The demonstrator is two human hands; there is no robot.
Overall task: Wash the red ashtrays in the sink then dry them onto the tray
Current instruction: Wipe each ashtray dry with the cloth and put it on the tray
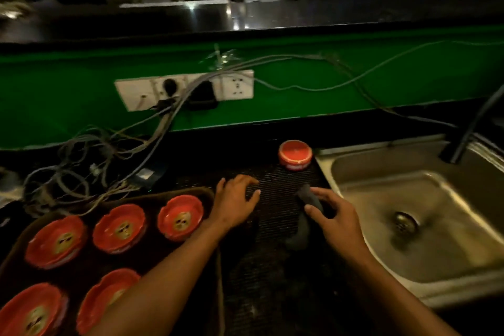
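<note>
Several red ashtrays (180, 218) lie face up on a dark brown tray (191, 193) at the lower left. One more red ashtray (295, 155) stands upside down on the black ribbed mat (278, 199) beside the steel sink (409, 215). My left hand (236, 199) hovers over the mat just right of the tray, fingers spread and holding nothing. My right hand (331, 219) grips a dark grey cloth (306, 215) on the mat, close to the sink's left rim.
A dark tap (474, 123) leans over the sink at the right. A tangle of cables (90, 161) runs from a white socket strip (185, 88) on the green wall behind the tray. The sink basin holds only its drain (405, 222).
</note>
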